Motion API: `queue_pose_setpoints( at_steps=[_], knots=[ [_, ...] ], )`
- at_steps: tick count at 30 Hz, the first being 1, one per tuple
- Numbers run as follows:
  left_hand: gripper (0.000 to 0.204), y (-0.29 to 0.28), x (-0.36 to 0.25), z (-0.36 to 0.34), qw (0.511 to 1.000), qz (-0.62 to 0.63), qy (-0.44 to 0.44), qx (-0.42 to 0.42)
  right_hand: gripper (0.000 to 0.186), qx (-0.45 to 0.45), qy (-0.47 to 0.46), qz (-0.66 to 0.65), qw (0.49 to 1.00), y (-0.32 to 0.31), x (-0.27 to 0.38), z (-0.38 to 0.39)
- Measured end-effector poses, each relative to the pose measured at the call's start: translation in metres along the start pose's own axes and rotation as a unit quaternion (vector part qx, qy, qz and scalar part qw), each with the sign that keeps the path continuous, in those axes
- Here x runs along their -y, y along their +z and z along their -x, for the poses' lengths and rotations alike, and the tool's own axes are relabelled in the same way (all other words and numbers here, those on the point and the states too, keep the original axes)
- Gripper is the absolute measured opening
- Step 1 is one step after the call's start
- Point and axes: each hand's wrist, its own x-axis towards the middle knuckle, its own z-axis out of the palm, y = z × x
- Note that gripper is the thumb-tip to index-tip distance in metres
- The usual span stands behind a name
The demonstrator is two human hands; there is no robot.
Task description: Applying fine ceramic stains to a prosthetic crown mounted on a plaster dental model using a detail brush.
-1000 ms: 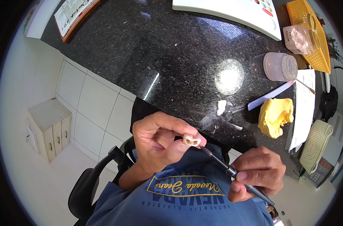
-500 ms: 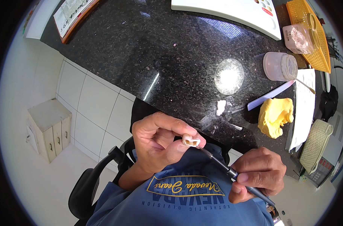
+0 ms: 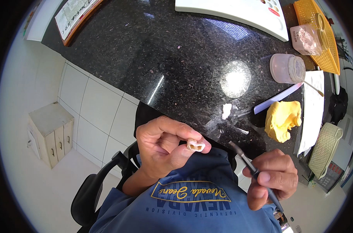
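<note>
My left hand (image 3: pixel 163 149) pinches a small whitish tooth-shaped dental piece (image 3: pixel 196 145) between thumb and fingers, its hollow, brownish inside showing. In my right hand (image 3: pixel 275 178) is a slender dark-handled tool (image 3: pixel 248 163), gripped like a pen. Its narrow tip points up and left, apart from the dental piece; the kind of tip is too small to make out. Just past the tool, at the near edge of the dark speckled bench (image 3: pixel 153 50), lie a small white lump (image 3: pixel 226 111) and whitish smears. A yellow dental cast (image 3: pixel 283 121) stands to their right.
Beside the cast lie a lilac strip (image 3: pixel 278 98) and white paper (image 3: pixel 313 108). Behind them stand a cloudy open jar (image 3: pixel 281 68) with a thin stick by it, a pinkish container (image 3: pixel 305 40) and a yellow basket (image 3: pixel 331 58). A white palette-like tray (image 3: pixel 230 13) is at the back.
My right hand has drawn the tool away from the dental piece, to the right, and its tip now points more upward. The left hand still pinches the piece almost unmoved.
</note>
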Motion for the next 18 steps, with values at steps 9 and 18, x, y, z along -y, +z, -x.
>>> queue_pose_setpoints(
  at_steps=[9,18],
  knots=[
    [0.016,0.0025,0.0025,0.0018,1.000,0.008,0.006,-0.004,0.023,-0.053,0.054,0.114,0.991,0.0045,-0.0013,0.0070],
    [0.016,0.0080,0.0050,0.0057,1.000,0.004,-0.009,-0.012,0.024,-0.053,0.078,0.120,0.988,0.0067,-0.0015,0.0033]
  ],
)
